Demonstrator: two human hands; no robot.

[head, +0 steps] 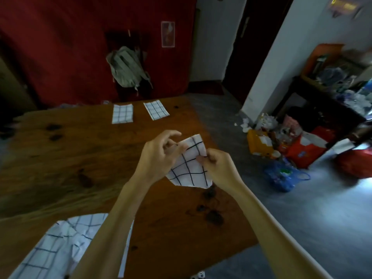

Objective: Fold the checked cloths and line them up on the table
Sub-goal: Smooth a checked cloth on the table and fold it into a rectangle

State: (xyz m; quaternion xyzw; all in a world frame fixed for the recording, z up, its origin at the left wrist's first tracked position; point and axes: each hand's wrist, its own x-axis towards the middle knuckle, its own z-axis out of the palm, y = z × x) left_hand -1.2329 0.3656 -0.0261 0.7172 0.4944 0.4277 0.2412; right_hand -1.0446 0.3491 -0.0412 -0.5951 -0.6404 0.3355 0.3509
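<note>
A folded white cloth with black checks [190, 167] is held up above the right part of the wooden table [96, 154]. My left hand [161, 156] pinches its upper left edge, and my right hand [216, 165] pinches its right edge. Two folded checked cloths lie flat side by side at the far edge, one on the left [122, 113] and one on the right [156, 109]. A loose, crumpled pile of checked cloths [60, 246] lies at the near left, partly hidden by my left forearm.
The table's right edge runs close under my hands, with grey floor [302, 208] beyond. Bags and clutter [281, 146] sit on the floor at the right beside a dark shelf [322, 101]. A grey backpack [126, 67] hangs on a chair behind the table.
</note>
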